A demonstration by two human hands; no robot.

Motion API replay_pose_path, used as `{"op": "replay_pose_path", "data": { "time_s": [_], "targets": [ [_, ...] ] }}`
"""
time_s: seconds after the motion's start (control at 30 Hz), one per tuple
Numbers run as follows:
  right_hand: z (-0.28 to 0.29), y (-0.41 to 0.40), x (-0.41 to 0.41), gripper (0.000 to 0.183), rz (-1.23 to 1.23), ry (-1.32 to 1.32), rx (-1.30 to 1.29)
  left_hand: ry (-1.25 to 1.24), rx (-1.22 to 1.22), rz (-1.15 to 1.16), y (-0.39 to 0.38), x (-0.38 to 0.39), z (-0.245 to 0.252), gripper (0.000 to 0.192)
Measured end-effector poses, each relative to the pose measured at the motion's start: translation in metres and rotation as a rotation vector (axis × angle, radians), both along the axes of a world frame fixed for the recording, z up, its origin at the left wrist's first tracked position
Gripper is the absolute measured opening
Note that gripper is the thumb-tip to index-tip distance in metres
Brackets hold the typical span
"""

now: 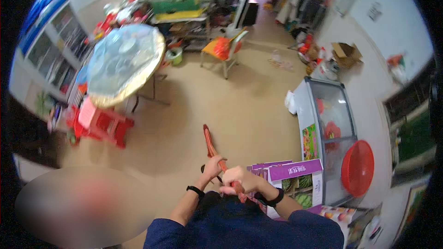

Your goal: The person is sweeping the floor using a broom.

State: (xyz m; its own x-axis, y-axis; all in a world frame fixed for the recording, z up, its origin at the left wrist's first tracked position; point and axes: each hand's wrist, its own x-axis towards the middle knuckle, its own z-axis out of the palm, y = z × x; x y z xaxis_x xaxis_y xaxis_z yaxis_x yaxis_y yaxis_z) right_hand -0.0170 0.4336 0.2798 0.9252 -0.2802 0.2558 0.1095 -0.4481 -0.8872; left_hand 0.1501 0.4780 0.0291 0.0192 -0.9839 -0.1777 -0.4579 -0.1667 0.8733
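Observation:
A long, narrow orange-red bundle [210, 141], like twisted plastic or cloth, slants in front of my body; blur hides exactly what it is. My left hand [212, 168] grips it around the middle. Closer to my chest, my right hand [239, 179] is closed around the same bundle, and a crumpled end sticks out below the fist. The far end points away from me over the tan floor [238, 117]. Each wrist wears a black band. A purple-and-white carton [294, 169] with watermelons [304, 200] in it stands just right of my right hand.
To the right is a glass-topped chest freezer [334, 117] with a red basin [358, 168] leaning on it. A round plastic-covered table [119, 62] and red plastic stools [107, 124] are at left. A chair [223, 50] holds a red bag ahead. A blurred patch covers the lower left.

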Motion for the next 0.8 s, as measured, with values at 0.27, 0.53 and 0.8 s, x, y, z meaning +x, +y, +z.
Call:
{"op": "replay_pose_path", "data": {
  "time_s": [0.27, 0.53, 0.8],
  "targets": [
    [-0.005, 0.034, -0.001, 0.016, -0.23, -0.159, 0.225, -0.231, -0.065, -0.076, 0.052, 0.01, 0.028, 0.031],
    [0.019, 0.102, -0.029, 0.029, -0.617, -0.297, 0.316, -0.135, -0.199, -0.444, 0.071, -0.01, 0.037, 0.031],
    [0.027, 0.266, -0.048, 0.044, -1.186, -0.346, 0.107, 0.061, -0.347, -0.898, 0.142, -0.055, 0.047, 0.023]
  ]
}}
